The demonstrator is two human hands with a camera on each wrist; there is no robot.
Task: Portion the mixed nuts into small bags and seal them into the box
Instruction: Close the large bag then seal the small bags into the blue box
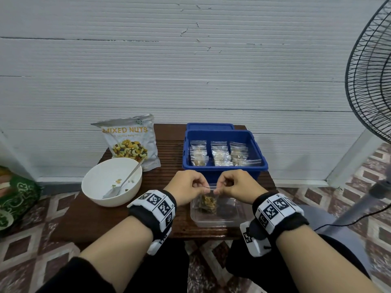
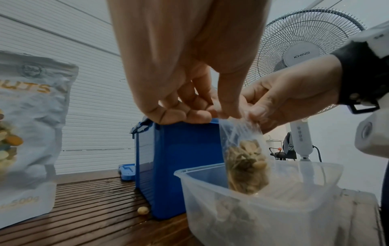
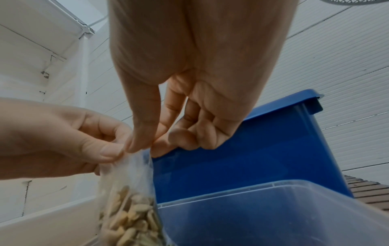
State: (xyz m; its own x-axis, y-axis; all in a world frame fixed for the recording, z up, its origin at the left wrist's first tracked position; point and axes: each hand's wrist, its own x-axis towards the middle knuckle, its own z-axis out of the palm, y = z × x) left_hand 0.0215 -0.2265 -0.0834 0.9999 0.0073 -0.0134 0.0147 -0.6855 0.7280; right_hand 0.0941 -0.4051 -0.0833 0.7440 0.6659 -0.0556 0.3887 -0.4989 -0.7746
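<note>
both hands are up over the near right of the dark slatted wooden table point(image 1: 88, 218), sharing one small clear zip bag of mixed nuts point(image 1: 208, 203). the left hand point(image 1: 186, 188) has thumb and forefinger pinched on the bag's top edge at its nine o'clock end, the other fingers curled in out of the way; the right hand point(image 1: 237, 186) pinches the three o'clock end the same way, so the strip between them is pulled taut, which looks to me like the way to press a zip closed. the bag hangs straight down with the nuts settled at the bottom, its lower end dipping into a clear rectangular plastic tub point(image 1: 220, 220), probably held there so anything that spills is caught. just beyond, at twelve o'clock from the hands, the blue plastic box point(image 1: 224, 166) stands open with three rows of filled little bags point(image 1: 219, 154) already lined up inside, close enough that the finished bag only needs a short lift across. at ten o'clock sits a white round bowl point(image 1: 112, 182) with a metal spoon point(image 1: 122, 182) and a few leftover bits, and behind it the silver pouch marked mixed nuts point(image 1: 131, 140) stands upright. one stray nut point(image 2: 143, 210) lies on the table against the box's base. a black-caged standing fan point(image 1: 372, 81) stands at two o'clock.
</note>
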